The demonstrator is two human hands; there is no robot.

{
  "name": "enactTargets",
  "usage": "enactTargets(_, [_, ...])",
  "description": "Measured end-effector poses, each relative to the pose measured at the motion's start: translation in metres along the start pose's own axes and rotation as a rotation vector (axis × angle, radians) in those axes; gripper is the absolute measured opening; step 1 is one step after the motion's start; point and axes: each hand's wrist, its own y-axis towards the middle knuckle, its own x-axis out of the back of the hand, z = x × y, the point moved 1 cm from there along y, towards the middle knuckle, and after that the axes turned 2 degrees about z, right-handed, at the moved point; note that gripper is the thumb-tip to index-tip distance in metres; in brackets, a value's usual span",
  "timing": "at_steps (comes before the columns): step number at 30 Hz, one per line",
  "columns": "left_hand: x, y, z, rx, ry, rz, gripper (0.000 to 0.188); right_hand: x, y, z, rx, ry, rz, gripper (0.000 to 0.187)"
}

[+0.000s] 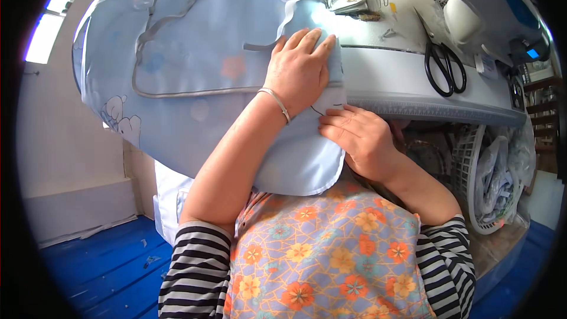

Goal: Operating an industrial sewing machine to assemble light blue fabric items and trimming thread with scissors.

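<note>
Two hands [298, 66] [361, 139] (palms down) touch one blue cloth [195, 47].

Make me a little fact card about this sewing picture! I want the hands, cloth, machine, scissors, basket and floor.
Left hand: fingers spread on the cloth
Right hand: fingertips on the cloth's right edge, thumb hidden
Cloth: light blue, printed with pictures, grey trim
Sewing machine: at the top right
Scissors: black handles, lying right of the cloth
Basket: white, holding crumpled things
Floor: blue
</note>
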Motion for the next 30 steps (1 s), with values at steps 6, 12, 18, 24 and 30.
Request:
enactTargets(6, [-0.006, 0.022, 0.013, -0.06, -0.003, -0.07, 0.033, 0.003, 0.013, -0.021, -0.05, 0.007, -0.026, 0.024])
enactTargets(12, [-0.009, 0.038, 0.028, -0.044, -0.025, -0.134, 0.022, 0.003, 0.026, -0.036, -0.047, 0.042, 0.014, 0.023])
enactTargets(18, [0.011, 0.014, 0.035, 0.202, -0.398, -0.585, 0.016, 0.027, 0.098, -0.07, -0.123, 0.146, 0.066, 0.031])
enactTargets(24, [0.019, 0.011, 0.046, 0.308, -0.577, -0.853, 0.026, -0.037, 0.174, -0.099, -0.094, -0.226, 0.265, 0.016])
enactTargets(30, [0.022, 0.012, 0.042, 0.059, -0.756, -0.269, 0.031, 0.008, 0.129, -0.089, -0.182, 0.301, 0.339, 0.014])
